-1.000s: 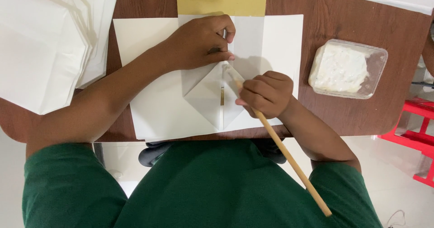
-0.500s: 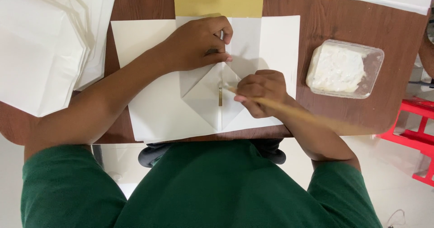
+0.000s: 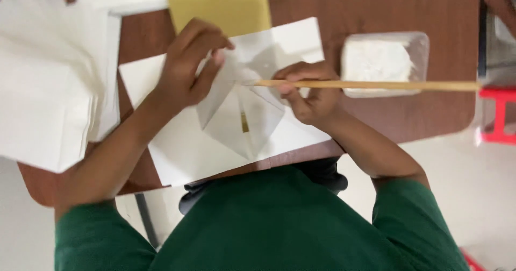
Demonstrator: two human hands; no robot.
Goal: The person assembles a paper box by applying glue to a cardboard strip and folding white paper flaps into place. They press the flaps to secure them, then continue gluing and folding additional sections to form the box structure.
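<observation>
On the brown counter (image 3: pixel 419 115) the left hand (image 3: pixel 185 69) presses a folded white paper (image 3: pixel 242 115), grasping nothing. The right hand (image 3: pixel 312 91) has a clenched grip on a wooden stick (image 3: pixel 376 85) lying across a clear tub (image 3: pixel 384 61). White sheets (image 3: pixel 48 88) stack left; yellow paper (image 3: pixel 220 5) behind.
</observation>
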